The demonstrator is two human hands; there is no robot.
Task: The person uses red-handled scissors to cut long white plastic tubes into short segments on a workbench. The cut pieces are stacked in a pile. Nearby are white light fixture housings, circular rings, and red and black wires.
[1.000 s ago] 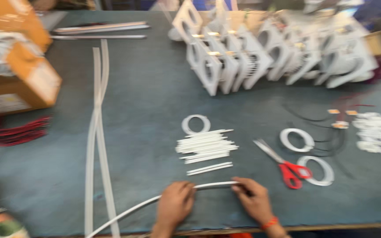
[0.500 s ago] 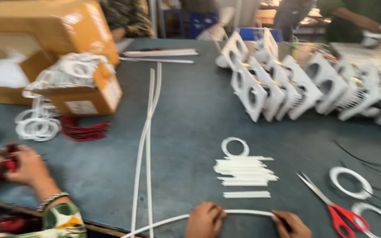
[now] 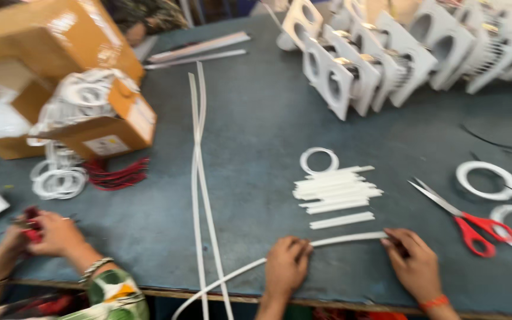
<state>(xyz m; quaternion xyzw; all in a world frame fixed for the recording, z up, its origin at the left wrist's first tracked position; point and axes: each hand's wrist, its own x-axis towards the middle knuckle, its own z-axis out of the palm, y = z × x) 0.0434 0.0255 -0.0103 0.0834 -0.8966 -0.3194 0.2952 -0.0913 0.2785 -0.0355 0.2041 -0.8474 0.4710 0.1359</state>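
Observation:
My left hand and my right hand rest on the grey table near its front edge. Both pinch a long white strip that lies flat between them, and its loose end curves off the table to the lower left. Just beyond the strip sits a pile of short cut white strips with a white ring behind it. Red-handled scissors lie open to the right of my right hand.
Two long white strips run down the table. White square housings stand in a row at the back. Cardboard boxes with white rings are at left. A co-worker's hands hold something red. More white rings lie right.
The view has swung left and nearer, which brings the boxes and the co-worker's hands into sight. My hands still hold the white strip at the table's front edge.

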